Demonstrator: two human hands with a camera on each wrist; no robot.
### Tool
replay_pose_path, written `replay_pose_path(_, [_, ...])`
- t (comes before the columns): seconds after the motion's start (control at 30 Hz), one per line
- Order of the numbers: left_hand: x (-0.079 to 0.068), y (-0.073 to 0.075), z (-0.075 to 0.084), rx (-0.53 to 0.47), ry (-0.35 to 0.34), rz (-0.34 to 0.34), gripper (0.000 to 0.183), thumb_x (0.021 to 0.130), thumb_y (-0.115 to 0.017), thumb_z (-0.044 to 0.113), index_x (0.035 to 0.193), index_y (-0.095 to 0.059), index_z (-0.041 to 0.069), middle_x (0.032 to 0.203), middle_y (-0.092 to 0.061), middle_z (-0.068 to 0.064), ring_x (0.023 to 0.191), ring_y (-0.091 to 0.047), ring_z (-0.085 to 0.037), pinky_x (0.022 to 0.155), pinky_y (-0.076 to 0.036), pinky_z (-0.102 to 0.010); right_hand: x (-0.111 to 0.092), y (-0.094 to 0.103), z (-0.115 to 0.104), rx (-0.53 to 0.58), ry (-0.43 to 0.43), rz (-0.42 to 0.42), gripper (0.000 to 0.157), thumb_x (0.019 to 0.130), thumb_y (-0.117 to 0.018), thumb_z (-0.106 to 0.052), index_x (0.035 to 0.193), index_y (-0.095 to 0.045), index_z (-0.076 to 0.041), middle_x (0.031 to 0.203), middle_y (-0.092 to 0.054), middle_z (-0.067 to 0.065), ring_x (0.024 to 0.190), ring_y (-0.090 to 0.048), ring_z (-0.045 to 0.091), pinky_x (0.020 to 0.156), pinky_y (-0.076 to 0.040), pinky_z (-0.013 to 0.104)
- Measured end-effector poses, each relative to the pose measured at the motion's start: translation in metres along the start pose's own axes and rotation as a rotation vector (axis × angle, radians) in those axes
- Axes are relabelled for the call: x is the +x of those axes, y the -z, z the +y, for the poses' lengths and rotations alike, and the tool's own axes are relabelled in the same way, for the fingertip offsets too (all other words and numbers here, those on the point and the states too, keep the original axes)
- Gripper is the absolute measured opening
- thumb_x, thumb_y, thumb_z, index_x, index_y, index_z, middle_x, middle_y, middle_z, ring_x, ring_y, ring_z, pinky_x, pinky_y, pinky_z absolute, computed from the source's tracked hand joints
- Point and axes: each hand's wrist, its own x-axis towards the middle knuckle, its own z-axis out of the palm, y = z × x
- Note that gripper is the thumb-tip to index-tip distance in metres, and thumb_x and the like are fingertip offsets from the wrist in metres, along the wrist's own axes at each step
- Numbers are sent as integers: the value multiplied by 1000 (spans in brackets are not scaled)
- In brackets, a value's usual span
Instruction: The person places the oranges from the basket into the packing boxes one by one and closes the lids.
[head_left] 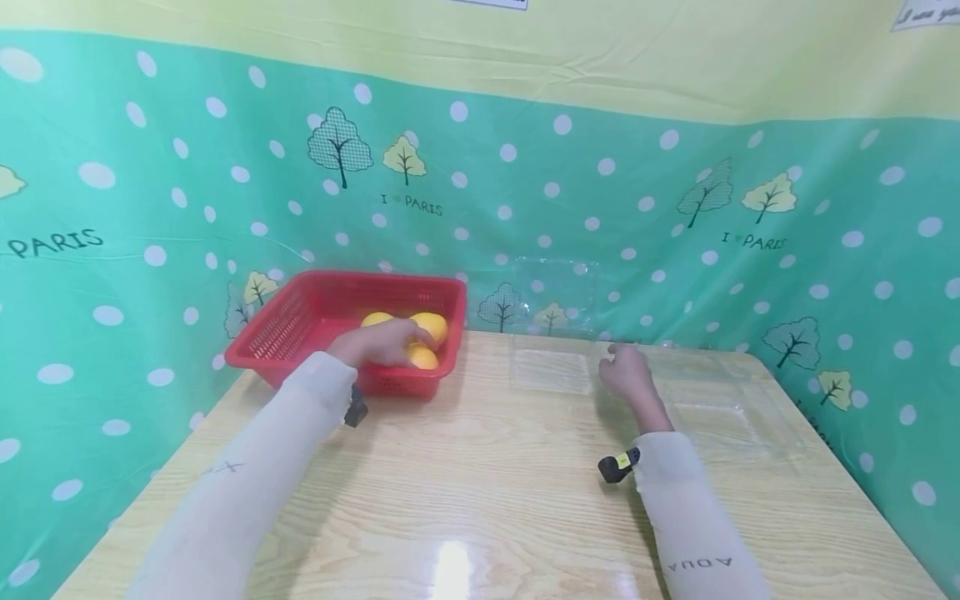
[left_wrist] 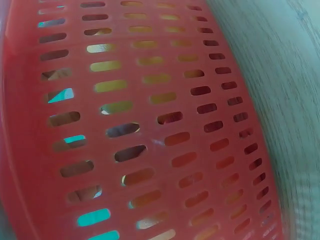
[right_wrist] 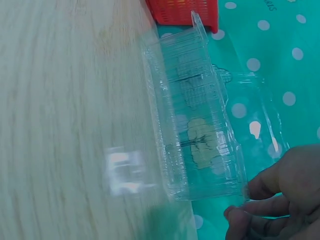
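Note:
In the head view, my left hand reaches into a red plastic basket. Its fingers and thumb curl about a round yellow-orange fruit near the basket's right wall. Two more such fruits lie beside it, one of them a yellow fruit just behind the fingers. Through the slots of the basket wall, the left wrist view gives only glimpses of yellow. My right hand pinches the near corner of a clear plastic clamshell box, whose lid stands raised against the curtain.
Another clear plastic container lies on the wooden table, right of my right hand. A green dotted curtain hangs along the back and both sides. A dark wrist camera sits at my right cuff.

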Motion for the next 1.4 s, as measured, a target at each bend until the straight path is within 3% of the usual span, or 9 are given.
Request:
replay_pose_path(0.27, [5, -1, 0, 15, -3, 19, 59, 79, -87, 32, 134, -67, 30, 115, -63, 8, 109, -55, -18, 90, -53, -34, 3, -4, 3, 79, -56, -24, 53, 101, -37, -13, 147, -41, 14, 146, -45, 35, 133, -46, 50, 105, -45, 59])
replay_pose_path(0.5, [10, -4, -5, -24, 23, 42, 66, 69, -93, 37, 129, -66, 34, 111, -63, 9, 106, -56, -17, 81, -56, -32, 3, -6, 4, 116, -69, -20, 51, 101, -38, -12, 146, -44, 13, 145, -47, 34, 131, -48, 47, 104, -47, 57])
replay_pose_path(0.87, [12, -4, -4, 64, -36, 48, 64, 74, -89, 38, 133, -65, 32, 112, -60, 7, 107, -54, -18, 83, -55, -33, 4, -5, 1, 141, -104, -36, 52, 101, -37, -12, 147, -42, 11, 146, -46, 33, 135, -45, 48, 106, -45, 58])
replay_pose_path(1.1, [12, -5, -2, 55, 20, 32, 61, 76, -87, 27, 132, -66, 41, 116, -58, 6, 111, -50, -20, 82, -55, -34, 6, -5, 3, 141, -111, -31, 52, 102, -37, -13, 148, -42, 10, 147, -46, 32, 136, -44, 48, 107, -44, 58])
replay_pose_path(1.4, [13, -7, -5, 74, -6, 73, 68, 71, -89, 39, 134, -64, 36, 117, -56, 6, 109, -51, -19, 82, -55, -35, 6, -7, 5, 152, -92, -26, 51, 103, -37, -15, 148, -42, 10, 145, -49, 32, 134, -47, 47, 106, -46, 57])
